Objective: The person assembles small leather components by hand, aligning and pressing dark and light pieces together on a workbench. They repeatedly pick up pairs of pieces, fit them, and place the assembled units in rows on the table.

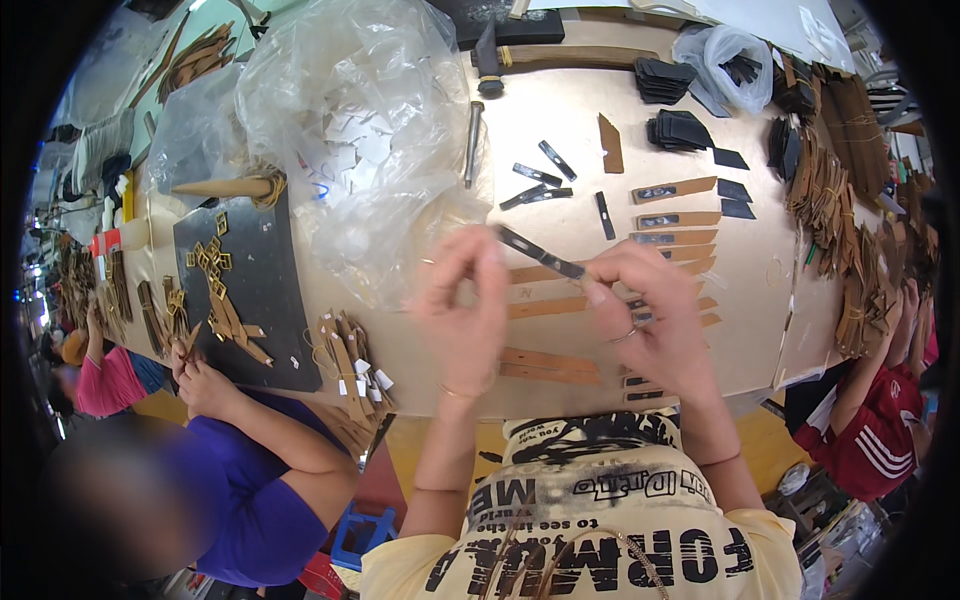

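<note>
In right-hand fingers [614, 266], a black strip [550, 258]

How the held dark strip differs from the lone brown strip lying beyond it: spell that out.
The dark strip is nearly black; the brown strip is mid-brown. The dark strip is held by the right hand; the brown strip lies on the tabletop. Both are narrow.

Includes a wooden-handled hammer [580, 58] on the far tabletop [515, 115], a black mat [280, 300] leftward, a person in purple [260, 515] nearby.
</note>
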A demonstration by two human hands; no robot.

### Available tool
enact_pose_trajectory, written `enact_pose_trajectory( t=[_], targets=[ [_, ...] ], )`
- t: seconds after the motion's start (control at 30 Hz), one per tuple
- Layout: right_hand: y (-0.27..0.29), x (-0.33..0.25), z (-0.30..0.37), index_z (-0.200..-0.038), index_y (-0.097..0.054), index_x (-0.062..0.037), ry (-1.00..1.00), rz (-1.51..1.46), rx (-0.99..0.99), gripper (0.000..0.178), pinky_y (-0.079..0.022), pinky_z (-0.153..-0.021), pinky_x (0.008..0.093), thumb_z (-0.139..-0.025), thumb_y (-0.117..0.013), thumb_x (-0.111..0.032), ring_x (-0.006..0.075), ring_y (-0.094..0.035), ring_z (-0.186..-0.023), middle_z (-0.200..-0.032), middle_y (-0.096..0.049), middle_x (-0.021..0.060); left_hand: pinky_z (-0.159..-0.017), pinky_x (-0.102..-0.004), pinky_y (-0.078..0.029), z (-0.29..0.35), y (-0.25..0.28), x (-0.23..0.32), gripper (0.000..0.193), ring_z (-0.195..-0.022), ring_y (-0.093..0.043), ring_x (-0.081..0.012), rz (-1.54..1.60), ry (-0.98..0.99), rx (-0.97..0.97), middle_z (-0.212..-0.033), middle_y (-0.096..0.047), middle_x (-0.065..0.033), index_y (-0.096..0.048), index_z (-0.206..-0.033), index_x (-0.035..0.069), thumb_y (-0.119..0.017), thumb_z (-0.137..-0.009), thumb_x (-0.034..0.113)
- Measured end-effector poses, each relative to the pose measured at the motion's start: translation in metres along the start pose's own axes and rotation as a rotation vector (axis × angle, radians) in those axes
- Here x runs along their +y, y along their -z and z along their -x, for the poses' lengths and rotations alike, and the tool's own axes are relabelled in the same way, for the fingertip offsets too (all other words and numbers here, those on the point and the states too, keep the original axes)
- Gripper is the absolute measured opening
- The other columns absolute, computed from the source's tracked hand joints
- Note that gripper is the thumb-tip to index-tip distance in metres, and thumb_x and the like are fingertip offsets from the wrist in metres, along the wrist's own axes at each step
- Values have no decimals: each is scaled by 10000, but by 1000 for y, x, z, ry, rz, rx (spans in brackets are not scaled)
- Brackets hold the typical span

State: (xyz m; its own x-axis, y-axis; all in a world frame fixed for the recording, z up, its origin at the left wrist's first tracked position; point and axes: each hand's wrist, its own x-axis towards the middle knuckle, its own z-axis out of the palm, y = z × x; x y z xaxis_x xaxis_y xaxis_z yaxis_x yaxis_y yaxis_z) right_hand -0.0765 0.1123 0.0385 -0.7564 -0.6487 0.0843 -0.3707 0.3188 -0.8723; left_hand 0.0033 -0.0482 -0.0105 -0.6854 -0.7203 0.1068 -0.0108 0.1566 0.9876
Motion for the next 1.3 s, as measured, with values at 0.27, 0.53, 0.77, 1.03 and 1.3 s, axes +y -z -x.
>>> enact_pose_trajectory(
  t=[0.27, 0.53, 0.77, 1.03, 1.3],
  targets=[
    [6, 17, 17, -891, -611, 39, -76, -196, -89, 89, -439, -676, 278, -899, -608, -49, 168, -556, -747, -841, -607, 86, -622, -238, -464, -5, 5, -17, 362, -688, -595, -86, -411, -115, -33, -1035, -698, -94, -620, -1259, -3, -630, -899, -33],
    [-3, 28, 20, -1011, -632, -11, -7, -65, -239, 138, -470, -694, 317, -898, -659, -84, 233, -591, -779, -906, -623, 90, -664, -217, -507, 24, 31, -7, 244, -727, -623, -91, 383, 632, -529, -947, -708, -83, -651, -1164, -43, -662, -940, 55],
    [-33, 39, 17, -1008, -667, -24, -244, 8, -263, 196, -480, -665, 325, -880, -710, -166, 220, -600, -724, -864, -644, 92, -671, -206, -515, 33, 34, -24, 183, -738, -644, -89, 227, 660, -394, -893, -715, -79, -688, -1074, -52, -683, -924, 52],
    [-62, 45, 14, -924, -690, 8, -282, 50, -141, 129, -477, -602, 317, -879, -703, -112, 198, -626, -643, -796, -642, 98, -664, -218, -504, 31, 29, -40, 128, -716, -637, -83, 42, 494, -290, -860, -696, -53, -732, -1009, -24, -696, -909, 47],
    [-69, 36, 7, -854, -706, -38, -438, 177, -43, 140, -491, -626, 367, -850, -726, -176, 246, -637, -668, -828, -662, 85, -611, -220, -478, 32, 20, -46, 116, -648, -577, -68, -161, 468, -185, -783, -680, -54, -735, -975, -10, -724, -869, 38]
  ],
)
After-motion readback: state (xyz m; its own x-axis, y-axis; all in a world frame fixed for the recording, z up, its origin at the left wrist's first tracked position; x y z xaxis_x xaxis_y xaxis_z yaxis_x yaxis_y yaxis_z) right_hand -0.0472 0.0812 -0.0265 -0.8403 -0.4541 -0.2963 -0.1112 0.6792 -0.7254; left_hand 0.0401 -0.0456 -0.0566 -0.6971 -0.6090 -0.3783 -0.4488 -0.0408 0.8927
